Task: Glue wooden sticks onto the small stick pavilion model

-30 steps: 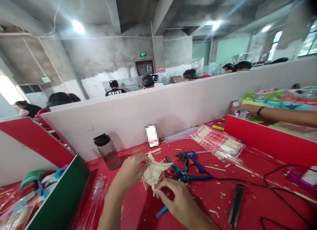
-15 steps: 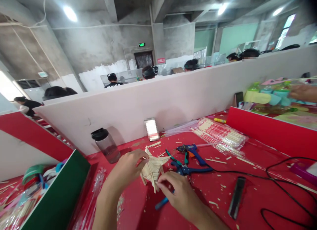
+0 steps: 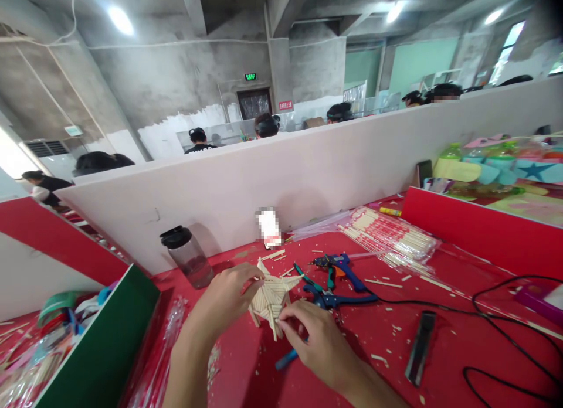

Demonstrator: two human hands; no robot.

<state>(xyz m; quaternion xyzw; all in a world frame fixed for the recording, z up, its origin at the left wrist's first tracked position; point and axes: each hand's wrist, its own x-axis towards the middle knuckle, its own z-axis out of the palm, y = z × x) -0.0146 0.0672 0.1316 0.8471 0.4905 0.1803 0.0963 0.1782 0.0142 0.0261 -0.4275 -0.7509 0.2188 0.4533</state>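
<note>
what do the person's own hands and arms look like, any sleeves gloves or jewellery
Both are bare. The left hand and right hand wear no gloves, and no rings show. Both forearms are uncovered to the bottom edge of the picture: no sleeve, watch or wristband in view. Nails look short and unpainted.

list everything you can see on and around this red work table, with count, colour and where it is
stick model: one, pale wood, table centre, held by both hands
glue gun: one, blue, behind the model
pliers: one, blue handles, right of the model
bottle: one, clear with black lid, by the white partition
stick packs: a pile, pale, back right
black cable: one, right side
green box: one, left edge
left hand: grips the model's left side
right hand: pinches the model's lower edge
</note>
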